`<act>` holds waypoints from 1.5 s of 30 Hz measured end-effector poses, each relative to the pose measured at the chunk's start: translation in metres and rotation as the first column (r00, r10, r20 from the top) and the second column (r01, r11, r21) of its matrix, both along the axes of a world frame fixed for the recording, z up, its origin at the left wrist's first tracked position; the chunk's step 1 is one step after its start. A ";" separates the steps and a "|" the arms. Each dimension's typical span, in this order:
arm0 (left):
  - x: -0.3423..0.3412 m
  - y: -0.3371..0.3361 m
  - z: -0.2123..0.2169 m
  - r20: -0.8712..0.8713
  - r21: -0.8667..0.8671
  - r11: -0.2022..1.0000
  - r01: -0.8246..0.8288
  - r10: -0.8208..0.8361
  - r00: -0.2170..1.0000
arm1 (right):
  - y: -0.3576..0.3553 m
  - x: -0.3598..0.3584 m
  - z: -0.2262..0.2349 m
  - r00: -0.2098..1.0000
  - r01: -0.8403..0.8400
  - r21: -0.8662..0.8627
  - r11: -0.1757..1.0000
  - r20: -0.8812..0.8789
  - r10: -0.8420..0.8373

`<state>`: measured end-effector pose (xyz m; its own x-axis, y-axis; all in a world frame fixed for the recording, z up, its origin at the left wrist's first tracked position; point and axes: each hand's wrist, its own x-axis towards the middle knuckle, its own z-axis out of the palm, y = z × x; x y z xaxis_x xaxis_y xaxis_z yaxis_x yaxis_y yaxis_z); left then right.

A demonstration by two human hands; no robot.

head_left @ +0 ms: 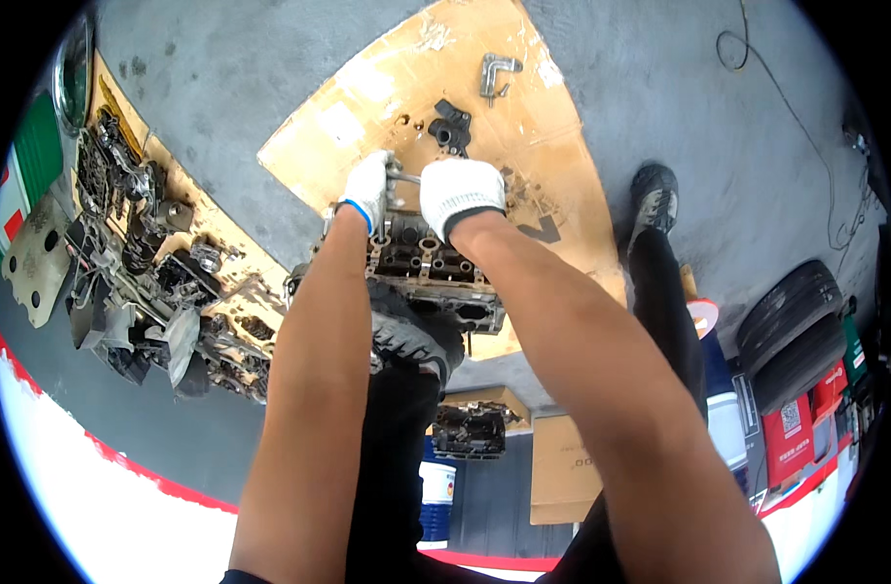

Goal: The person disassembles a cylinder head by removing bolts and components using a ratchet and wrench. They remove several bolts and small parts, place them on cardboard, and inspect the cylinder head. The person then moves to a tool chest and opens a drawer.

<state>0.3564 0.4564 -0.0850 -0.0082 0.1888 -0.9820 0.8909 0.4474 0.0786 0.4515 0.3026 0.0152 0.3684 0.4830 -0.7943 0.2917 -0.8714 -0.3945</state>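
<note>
Both hands wear white knit gloves and are over an engine cylinder head [428, 265] lying on flattened cardboard. My left hand [367, 185] is closed around the head end of a metal wrench [404, 177]. The bar of that wrench runs across to my right hand [462, 191], which is closed in a fist on its other end. Below my left hand, a thin shaft reaches down toward the cylinder head; its lower end is hard to make out. My left shoe [406, 336] presses against the near side of the cylinder head.
Beyond the hands lie a black plastic part [451, 128] and an L-shaped metal piece [498, 74] on the cardboard [358, 92]. Many greasy engine parts [163, 263] cover another sheet at left. Tyres [791, 316] and a cardboard box [565, 472] stand at right and behind.
</note>
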 end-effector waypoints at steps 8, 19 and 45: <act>0.005 -0.006 -0.003 -0.020 0.127 0.989 0.076 -0.074 0.997 | -0.010 -0.002 -0.016 0.996 -0.056 0.012 0.998 0.071 0.055; -0.005 -0.058 0.008 0.126 0.351 0.912 0.212 -0.270 0.955 | -0.074 -0.010 -0.060 0.996 -0.051 0.108 0.993 0.081 0.043; 0.105 0.037 0.064 0.365 0.176 0.964 0.201 -0.254 0.896 | -0.033 0.046 -0.018 0.950 0.103 0.468 0.877 0.214 -0.226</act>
